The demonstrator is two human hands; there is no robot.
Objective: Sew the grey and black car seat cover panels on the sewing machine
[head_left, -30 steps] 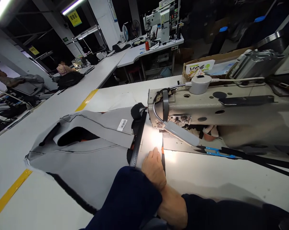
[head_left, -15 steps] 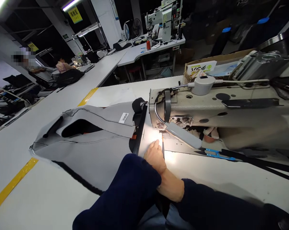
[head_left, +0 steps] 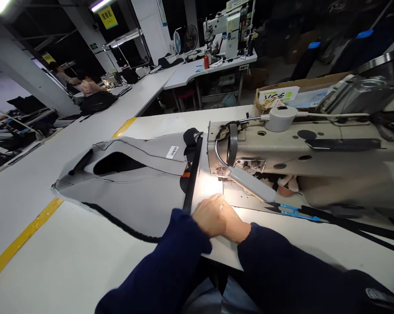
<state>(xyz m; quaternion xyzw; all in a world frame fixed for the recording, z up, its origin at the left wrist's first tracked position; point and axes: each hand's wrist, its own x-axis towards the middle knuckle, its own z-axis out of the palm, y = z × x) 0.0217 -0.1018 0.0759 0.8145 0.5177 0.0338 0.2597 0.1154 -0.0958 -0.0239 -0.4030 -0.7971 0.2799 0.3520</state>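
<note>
A grey fabric panel (head_left: pixel 131 196) with a black-lined opening and a barcode label (head_left: pixel 172 151) lies on the white table (head_left: pixel 69 261). A black strap (head_left: pixel 192 183) runs along its right edge, up to the head of the sewing machine (head_left: pixel 301 152). My left hand (head_left: pixel 207 214) rests with its back up on the lit fabric edge, just in front of the needle area. Its fingers lie on the cloth. My right hand (head_left: pixel 236 226) presses against it from the right, with the fingers hidden behind the left hand. Both sleeves are dark blue.
The machine's gooseneck lamp (head_left: pixel 251 184) lights the cloth. Blue-handled snips (head_left: pixel 293 211) lie on black straps to the right. A cardboard box (head_left: pixel 282 85) stands behind the machine. Yellow tape (head_left: pixel 23 237) marks the table. People sit at the far left (head_left: pixel 89 85), and another sewing machine (head_left: pixel 228 26) stands at the back.
The hand that pointed toward the needle has drawn back toward me, and the two hands now lie together. The grey panel sits a little further right in view.
</note>
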